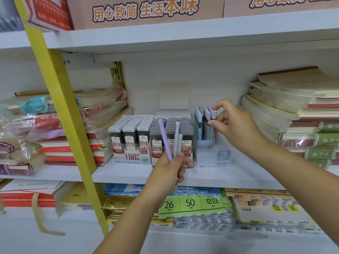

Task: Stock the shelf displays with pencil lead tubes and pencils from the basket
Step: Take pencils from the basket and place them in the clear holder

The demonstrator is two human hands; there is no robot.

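Pastel slim pencils [165, 140], left hand [170, 171] gripping

1. Left hand [170, 167]: bare, with slim fingers and a short, plain thumbnail.
2. Right hand [236, 125]: bare as well, with short, pale nails.
3. Left forearm [128, 213]: bare down to the picture's bottom edge.
4. Right forearm [293, 162]: bare out to the right edge.

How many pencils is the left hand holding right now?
3 in the left hand: a purple pencil on the left, a pale grey pencil in the middle, a second pale pencil close on its right. Another could be hidden behind the fingers.
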